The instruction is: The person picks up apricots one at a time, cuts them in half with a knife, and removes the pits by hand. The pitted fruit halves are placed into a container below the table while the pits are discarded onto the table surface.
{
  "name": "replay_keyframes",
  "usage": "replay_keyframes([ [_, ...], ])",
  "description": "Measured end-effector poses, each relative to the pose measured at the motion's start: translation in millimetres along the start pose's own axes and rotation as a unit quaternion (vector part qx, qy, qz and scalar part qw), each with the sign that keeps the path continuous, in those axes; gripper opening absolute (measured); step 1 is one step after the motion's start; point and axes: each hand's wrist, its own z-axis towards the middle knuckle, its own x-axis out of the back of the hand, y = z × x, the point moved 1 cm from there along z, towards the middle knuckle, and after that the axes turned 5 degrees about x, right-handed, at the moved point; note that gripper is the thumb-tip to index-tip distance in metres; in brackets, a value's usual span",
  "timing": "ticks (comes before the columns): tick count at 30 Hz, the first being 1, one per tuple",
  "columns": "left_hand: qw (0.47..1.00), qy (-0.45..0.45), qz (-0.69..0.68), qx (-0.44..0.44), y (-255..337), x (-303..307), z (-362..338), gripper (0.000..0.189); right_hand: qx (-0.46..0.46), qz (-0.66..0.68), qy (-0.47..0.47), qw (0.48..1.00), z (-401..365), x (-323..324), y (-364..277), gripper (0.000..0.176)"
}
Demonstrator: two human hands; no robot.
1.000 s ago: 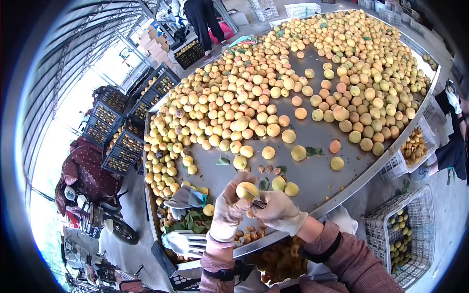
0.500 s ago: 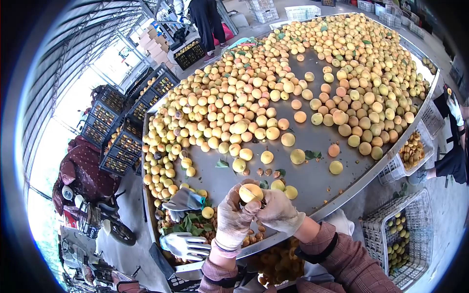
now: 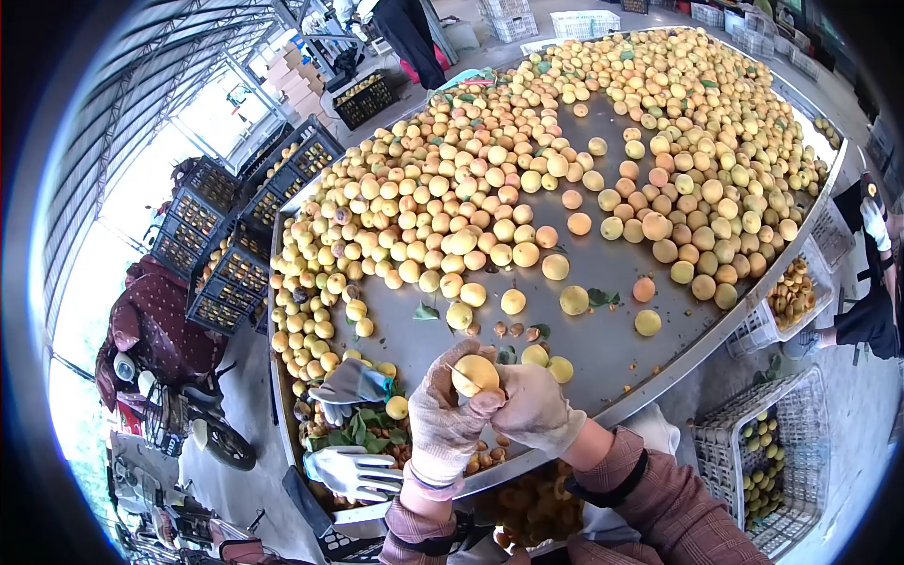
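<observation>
My left hand [image 3: 441,419], in a stained white glove, is closed around a yellow apricot [image 3: 475,375] above the near edge of the metal table [image 3: 433,350]. Against the apricot's right side presses my gloved right hand [image 3: 540,411], its fingers pinched together; what they hold, if anything, is hidden. A thin dark line runs across the fruit's skin. Just beyond my hands lie two loose apricots [image 3: 547,362] and several brown pits [image 3: 508,330]. Left of my left hand are a white glove [image 3: 353,473], a grey glove [image 3: 352,386] and green leaves [image 3: 363,431].
A large heap of apricots [image 3: 452,193] covers much of the table. Black crates of fruit [image 3: 226,282] and a covered motorbike [image 3: 165,334] stand left. A grey plastic crate [image 3: 800,452] is on the floor at right. A co-worker's gloved hand [image 3: 875,224] shows at the right edge.
The apricot in my left hand has turned slightly and shifted a little left, both hands still together. At the back, a person's dark-clothed legs have moved to the right.
</observation>
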Motion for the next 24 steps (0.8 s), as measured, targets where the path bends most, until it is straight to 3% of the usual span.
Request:
replay_keyframes([
  [1, 1.000, 0.001, -0.002, 0.000, 0.6, 0.4, 0.9, 0.075, 0.000, -0.001, -0.002, 1.000, -0.9, -0.5, 4.2, 0.028],
  [3, 0.977, 0.000, 0.185, -0.102, 3.9, 2.5, 1.4, 0.071, -0.027, 0.108, -0.057, 0.992, -5.7, -3.8, 16.4, 0.024],
  [4, 0.983, -0.010, 0.169, -0.073, 5.2, 3.8, 0.5, 0.067, -0.028, 0.109, -0.056, 0.992, -5.5, -2.1, 12.6, 0.024],
  [6, 0.979, -0.040, 0.187, -0.067, 5.2, 10.5, 3.6, 0.068, -0.162, 0.367, -0.156, 0.903, -3.1, 2.7, -1.9, 0.020],
  [8, 0.975, -0.070, 0.202, -0.061, 6.5, 15.9, 5.3, 0.068, -0.166, 0.366, -0.175, 0.899, -1.0, 11.7, -17.3, 0.018],
  [10, 0.984, -0.130, 0.120, -0.013, 9.1, 19.3, 6.7, 0.066, -0.167, 0.362, -0.197, 0.895, -0.8, 11.5, -13.6, 0.016],
  [11, 0.984, -0.129, 0.120, -0.014, 7.7, 21.4, 7.3, 0.066, -0.153, 0.366, -0.200, 0.896, -1.6, 5.7, 1.5, 0.017],
  [13, 0.996, -0.078, -0.042, -0.004, -0.7, 32.7, 11.7, 0.054, -0.138, 0.372, -0.207, 0.895, -2.7, 8.3, 8.9, 0.019],
  [15, 0.999, 0.009, 0.003, -0.046, -6.4, 58.5, 19.9, 0.049, -0.121, 0.337, -0.137, 0.924, -1.6, 39.3, 2.9, 0.021],
  [16, 0.995, 0.013, 0.089, -0.044, -10.0, 60.8, 19.1, 0.053, -0.156, 0.359, -0.061, 0.918, 4.1, 52.6, -20.1, 0.023],
  [17, 0.983, 0.016, 0.176, -0.039, -9.8, 58.3, 17.5, 0.056, -0.158, 0.359, -0.062, 0.918, 5.6, 48.9, -22.6, 0.023],
  [18, 0.915, 0.013, 0.386, -0.112, -6.6, 50.1, 14.6, 0.056, -0.142, 0.278, -0.030, 0.949, 7.9, 42.0, -24.8, 0.029],
  [19, 0.889, 0.005, 0.429, -0.163, -6.6, 40.1, 11.1, 0.059, -0.126, 0.192, 0.003, 0.973, 9.9, 36.7, -26.2, 0.035],
  [20, 0.886, -0.001, 0.427, -0.181, -4.3, 29.9, 8.0, 0.058, -0.056, 0.199, 0.014, 0.978, 14.1, 23.3, -14.7, 0.040],
  [21, 0.883, -0.006, 0.425, -0.200, -3.4, 22.7, 6.4, 0.057, -0.081, 0.052, -0.034, 0.995, 8.1, 27.0, -9.8, 0.042],
  [23, 0.865, -0.007, 0.440, -0.241, -9.6, 20.7, 2.6, 0.049, -0.076, 0.104, -0.074, 0.989, 9.7, 27.8, -15.4, 0.033],
  [24, 0.941, -0.018, 0.314, -0.124, -11.4, 23.0, -0.2, 0.046, -0.078, 0.105, -0.073, 0.989, 10.0, 31.2, -18.4, 0.033],
])
